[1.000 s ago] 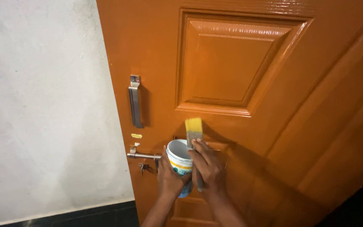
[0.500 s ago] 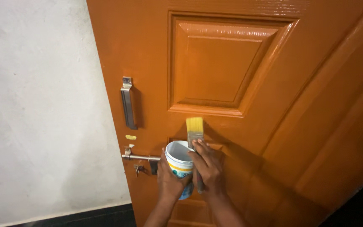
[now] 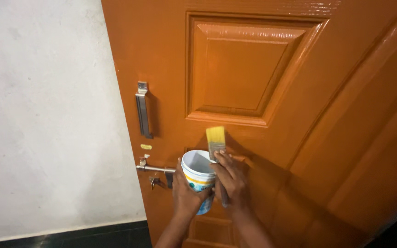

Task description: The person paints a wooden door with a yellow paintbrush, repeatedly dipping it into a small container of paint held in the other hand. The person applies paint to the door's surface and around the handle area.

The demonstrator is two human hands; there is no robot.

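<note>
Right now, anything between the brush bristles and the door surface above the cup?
Nothing visible. The right hand holds the brush bristles-up just below the raised panel; the cup, in the left hand, sits lower.

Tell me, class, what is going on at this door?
A person stands at a glossy orange-brown door. The left hand holds a small white paint tub; the right hand holds a brush, its yellow bristles pointing up just below the raised panel. A metal pull handle and a latch bolt sit left.
</note>
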